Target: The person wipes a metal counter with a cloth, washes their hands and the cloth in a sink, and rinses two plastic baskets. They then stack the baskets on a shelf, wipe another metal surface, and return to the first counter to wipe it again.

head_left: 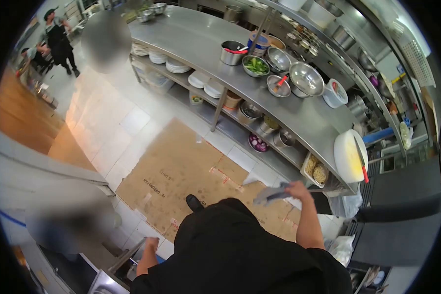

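Note:
My right hand [297,190] is closed on a grey cloth [272,194], which hangs out to the left of the fingers, above the cardboard. Low on the left, my left hand [152,243] is closed at the upper end of a metal bar [127,256]. What that bar belongs to is partly hidden by my arm. Flattened cardboard [181,166] covers the floor under me, and one black shoe [194,203] shows on it.
A long steel counter [196,36] holds bowls, a pot [232,52] and a white round board [350,157] with a red-handled knife [361,159]. Plates [177,66] and containers fill its lower shelves. Two people [59,44] are at the far left. Blurred patches hide parts of the left side.

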### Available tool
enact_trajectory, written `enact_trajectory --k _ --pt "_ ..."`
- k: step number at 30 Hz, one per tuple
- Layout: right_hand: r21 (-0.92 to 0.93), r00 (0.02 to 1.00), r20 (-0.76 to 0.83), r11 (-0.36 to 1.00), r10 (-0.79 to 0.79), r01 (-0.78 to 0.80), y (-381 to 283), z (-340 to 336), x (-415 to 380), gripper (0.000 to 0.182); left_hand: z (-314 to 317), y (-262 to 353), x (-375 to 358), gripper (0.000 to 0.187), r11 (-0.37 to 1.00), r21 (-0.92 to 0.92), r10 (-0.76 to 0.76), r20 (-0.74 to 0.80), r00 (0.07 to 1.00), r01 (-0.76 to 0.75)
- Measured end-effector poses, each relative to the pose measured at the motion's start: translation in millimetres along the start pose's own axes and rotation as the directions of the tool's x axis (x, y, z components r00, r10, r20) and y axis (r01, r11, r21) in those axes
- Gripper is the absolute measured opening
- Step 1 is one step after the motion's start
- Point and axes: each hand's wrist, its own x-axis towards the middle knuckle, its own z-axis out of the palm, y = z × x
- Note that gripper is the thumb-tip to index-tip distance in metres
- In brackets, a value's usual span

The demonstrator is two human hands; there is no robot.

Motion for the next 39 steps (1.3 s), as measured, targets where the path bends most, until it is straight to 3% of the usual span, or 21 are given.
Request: enact_trajectory --k 1,2,3,6,7,10,12,13,15,17,19,20,22,24,25,27,28,30,34,36,39 --pt "0.082 0.997 -0.062 0.995 -0.043 0.048 -2.9 -24.4 0.1 0.018 -25.8 15.3 17.7 0.021 0.953 -0.297 0.002 -0.193 0.981 -0.061" --pt "0.154 0.989 -0.149 0.987 -0.016 0.039 -9.3 -47.9 -4.0 0.017 -60.2 53.4 21.8 0.014 0.666 -0.677 -0.403 0.026 0.915 0.313" --pt "0.231 0.966 -0.253 0.967 -0.048 0.109 -29.3 -72.1 -19.1 0.016 -94.9 82.9 28.7 0.015 0.703 -0.685 -0.301 -0.044 0.953 0.191" --pt "0.307 0.911 -0.411 0.947 0.040 0.097 -50.2 -142.8 -18.8 0.015 -166.1 137.3 91.7 0.021 0.770 -0.632 -0.094 -0.247 0.965 -0.087" --pt "0.375 0.872 -0.489 0.900 -0.012 0.223 -50.2 -158.2 -4.1 0.022 -183.2 149.5 116.2 0.028 0.804 -0.572 -0.048 -0.335 0.941 -0.163" --pt "0.344 0.831 -0.545 0.933 0.106 0.107 -33.0 -196.1 60.6 0.037 -240.7 212.2 133.9 0.041 0.805 -0.553 0.014 -0.341 0.940 -0.213" --pt "0.007 0.493 -0.868 0.993 0.065 -0.120 -32.9 -188.8 118.9 0.077 -269.8 250.6 129.0 0.043 0.817 -0.542 0.004 -0.335 0.942 -0.197" --pt "0.088 0.660 -0.730 0.982 0.177 -0.166 -26.4 -188.2 146.3 0.102 -275.6 255.1 138.1 0.043 0.828 -0.510 0.062 -0.332 0.941 -0.234" --pt "-0.031 0.681 -0.704 0.949 0.202 -0.314 -22.7 -145.2 215.2 0.096 -281.7 257.3 154.8 0.041 0.883 -0.411 0.083 -0.337 0.938 -0.226" --pt "-0.049 0.637 -0.744 0.935 0.199 -0.350 -60.8 -72.9 247.2 0.090 -296.0 274.2 130.4 0.046 0.896 -0.435 -0.015 -0.220 0.975 -0.085" --pt "0.019 0.482 -0.858 0.949 0.178 -0.316 -125.6 -36.5 256.2 0.082 -288.9 247.0 139.5 0.041 0.935 -0.354 -0.061 -0.150 0.987 0.004" --pt "-0.067 0.497 -0.865 0.966 0.068 -0.249 -151.3 -19.0 261.6 0.078 -294.4 242.0 140.8 0.038 0.959 -0.278 -0.092 -0.091 0.992 0.063" --pt "-0.163 0.514 -0.856 0.973 -0.058 -0.161 -209.8 -0.2 276.1 0.075 -296.4 238.2 132.2 0.034 0.912 -0.367 -0.219 -0.067 0.973 0.180" --pt "-0.418 0.650 -0.689 0.908 -0.321 0.005 -260.6 15.7 279.8 0.068 -289.9 224.8 130.8 0.037 0.856 -0.462 -0.327 -0.140 0.935 0.230" --pt "-0.429 0.660 -0.672 0.903 -0.336 0.022 -280.2 23.7 290.9 0.068 -290.8 222.6 129.2 0.037 0.845 -0.475 -0.347 -0.135 0.928 0.247" --pt "-0.637 0.644 -0.490 0.746 -0.587 0.195 -327.2 30.7 320.1 0.064 -296.9 233.2 132.3 0.040 0.768 -0.542 -0.404 0.002 0.915 0.341" --pt "-0.644 0.640 -0.479 0.736 -0.601 0.209 -353.0 32.1 331.2 0.064 -299.6 238.6 138.1 0.040 0.756 -0.556 -0.412 0.003 0.911 0.344" --pt "-0.593 0.575 -0.327 0.637 -0.750 0.493 -419.0 28.6 342.3 0.065 -304.5 242.6 157.1 0.043 0.770 -0.564 -0.359 0.005 0.934 0.299" --pt "-0.558 0.602 -0.263 0.628 -0.754 0.543 -536.3 32.8 390.4 0.071 -355.0 288.6 175.7 0.044 0.838 -0.511 -0.239 -0.032 0.971 0.189" --pt "-0.562 0.704 -0.248 0.691 -0.665 0.455 -592.9 34.1 416.2 0.078 -383.5 307.4 187.0 0.046 0.815 -0.555 -0.243 -0.067 0.968 0.166" --pt "-0.522 0.731 -0.324 0.758 -0.601 0.391 -661.2 31.7 462.9 0.082 -424.4 317.0 207.9 0.048 0.746 -0.657 -0.241 -0.111 0.964 0.111"
